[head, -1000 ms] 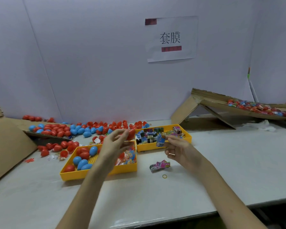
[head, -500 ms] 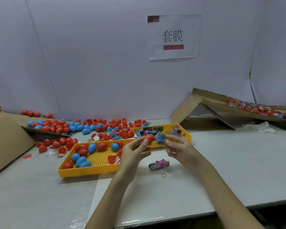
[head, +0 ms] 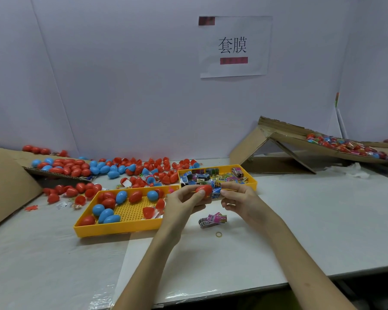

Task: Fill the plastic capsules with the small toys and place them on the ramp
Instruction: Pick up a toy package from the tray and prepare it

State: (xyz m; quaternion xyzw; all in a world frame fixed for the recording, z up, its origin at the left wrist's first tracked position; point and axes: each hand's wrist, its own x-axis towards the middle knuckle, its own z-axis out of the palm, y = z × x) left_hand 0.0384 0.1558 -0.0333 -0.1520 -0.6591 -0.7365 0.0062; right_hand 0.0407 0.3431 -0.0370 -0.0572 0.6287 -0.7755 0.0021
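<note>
My left hand grips a red egg-shaped capsule above the table's middle. My right hand pinches a small blue wrapped toy against the capsule's right end. Behind the hands stands a yellow tray full of small wrapped toys. A second yellow tray to the left holds red and blue capsules. The cardboard ramp rises at the right, with several filled capsules lying on its slope.
Loose red and blue capsules lie along the back wall and on a cardboard sheet at the left. A pink wrapped toy and a rubber band lie under my hands. The table's front edge runs near my forearms.
My left hand has carried the red capsule from over the left tray rightward to meet my right hand. The right hand now holds a blue toy at the capsule.
</note>
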